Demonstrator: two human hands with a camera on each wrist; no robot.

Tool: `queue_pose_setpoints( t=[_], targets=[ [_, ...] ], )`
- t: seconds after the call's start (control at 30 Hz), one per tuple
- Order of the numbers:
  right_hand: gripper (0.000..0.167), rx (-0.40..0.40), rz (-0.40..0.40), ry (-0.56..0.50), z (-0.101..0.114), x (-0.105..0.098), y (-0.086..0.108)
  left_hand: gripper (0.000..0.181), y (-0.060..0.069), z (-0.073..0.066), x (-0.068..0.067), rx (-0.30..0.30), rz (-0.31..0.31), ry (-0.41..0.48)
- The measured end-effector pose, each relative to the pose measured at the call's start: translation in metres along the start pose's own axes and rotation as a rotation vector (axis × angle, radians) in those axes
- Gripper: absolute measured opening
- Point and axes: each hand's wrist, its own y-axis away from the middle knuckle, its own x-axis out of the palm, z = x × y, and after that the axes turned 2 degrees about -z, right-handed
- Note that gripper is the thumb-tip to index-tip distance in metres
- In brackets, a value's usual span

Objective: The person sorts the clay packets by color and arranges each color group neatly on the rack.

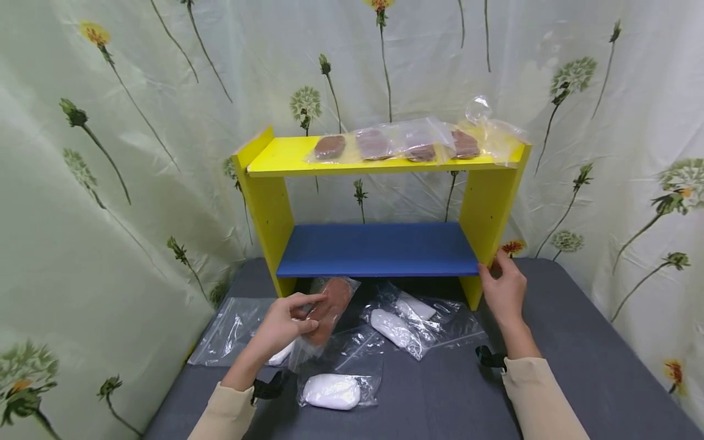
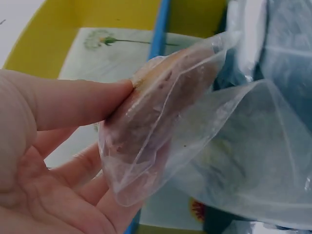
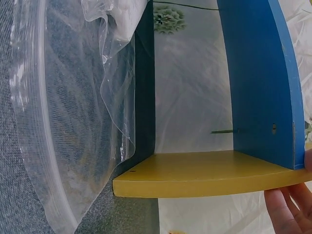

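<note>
My left hand (image 1: 282, 325) pinches a clear zip bag holding a flat reddish-brown piece (image 1: 338, 296), tilted in front of the shelf unit's lower left. In the left wrist view, the thumb presses the near end of the bagged piece (image 2: 161, 105), and the bag's loose part hangs off to the right. My right hand (image 1: 504, 292) grips the yellow side panel (image 1: 491, 208) of the small shelf unit, around its front edge at the blue shelf's (image 1: 379, 247) right end. The right wrist view shows only its fingertips (image 3: 282, 210) against the panel; the rest is out of frame.
Several bags with reddish-brown pieces (image 1: 374, 143) lie along the yellow top shelf (image 1: 286, 153). On the dark tabletop (image 1: 434, 397) lie clear bags with white pieces, one at the front (image 1: 332, 392) and others (image 1: 393, 327) below the blue shelf. A flowered curtain (image 1: 137, 201) hangs behind.
</note>
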Motion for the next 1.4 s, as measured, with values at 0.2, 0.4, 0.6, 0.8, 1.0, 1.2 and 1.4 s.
queue_pose_setpoints(
  t=[0.2, 0.4, 0.6, 0.8, 1.0, 1.2, 1.4],
  targets=[
    [0.041, 0.005, 0.011, 0.002, 0.0, 0.0, 0.0, 0.054, 0.01, -0.014, -0.009, 0.007, -0.003, 0.073],
    [0.04, 0.01, 0.019, -0.002, -0.001, 0.0, 0.001, 0.049, 0.017, -0.034, -0.024, 0.087, -0.071, 0.063],
    [0.039, 0.01, 0.03, -0.008, -0.002, -0.001, 0.001, 0.043, 0.029, -0.057, -0.053, 0.184, -0.234, 0.08],
    [0.037, 0.008, 0.045, -0.008, 0.002, -0.003, 0.003, 0.039, 0.052, -0.094, -0.08, 0.251, -0.56, 0.131],
    [0.037, -0.009, 0.029, -0.021, 0.0, -0.004, -0.003, 0.037, 0.046, -0.121, -0.107, 0.354, -0.791, 0.317],
    [0.037, 0.005, 0.04, -0.008, 0.0, -0.006, -0.006, 0.034, 0.011, -0.146, -0.134, 0.427, -0.853, 0.407],
    [0.044, 0.013, 0.06, -0.002, 0.001, -0.006, -0.003, 0.032, -0.023, -0.165, -0.157, 0.408, -0.778, 0.313]
  ],
)
